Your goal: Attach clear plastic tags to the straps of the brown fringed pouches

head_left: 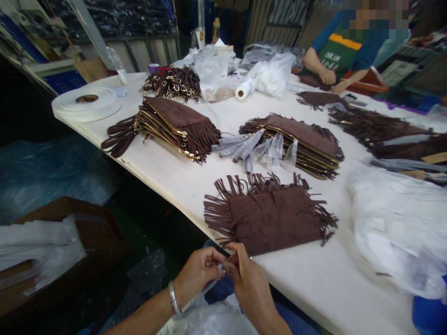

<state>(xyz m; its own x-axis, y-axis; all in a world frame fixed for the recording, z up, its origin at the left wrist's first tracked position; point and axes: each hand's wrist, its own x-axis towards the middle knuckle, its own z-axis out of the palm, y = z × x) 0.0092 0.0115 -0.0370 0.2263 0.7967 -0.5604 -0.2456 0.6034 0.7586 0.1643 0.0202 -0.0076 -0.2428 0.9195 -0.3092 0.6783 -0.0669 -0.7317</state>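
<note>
At the near edge of the white table (pixel 167 181), seen from the head camera, the left hand (pixel 195 274) and the right hand (pixel 249 281) meet just off the tabletop, each with thumb and forefinger pinched on a small pale scrap (pixel 221 267). Just beyond the fingertips a brown fringed pouch (pixel 275 221) lies flat on the table, its near edge beside the right hand.

As far as can be judged, the work is partway through. Farther back, the middle stack (pixel 303 137) has clear plastic sleeves (pixel 247 146) sticking out at its left end, so those pouches look further along. The left stack (pixel 178 111) shows bare brown straps and no such sleeves, and seems left to do; the near pouch shows no sleeve either. Behind them is a heap of straps (pixel 172 83) with metal clasps.

What the scrap is, and whether it joins anything, cannot be made out, since the fingers cover most of it. The near pouch's underside is hidden. Clear plastic (pixel 209 316) below the wrists is cut off by the bottom edge, and the pile of brown pieces (pixel 377 128) at right runs out of frame.
</note>
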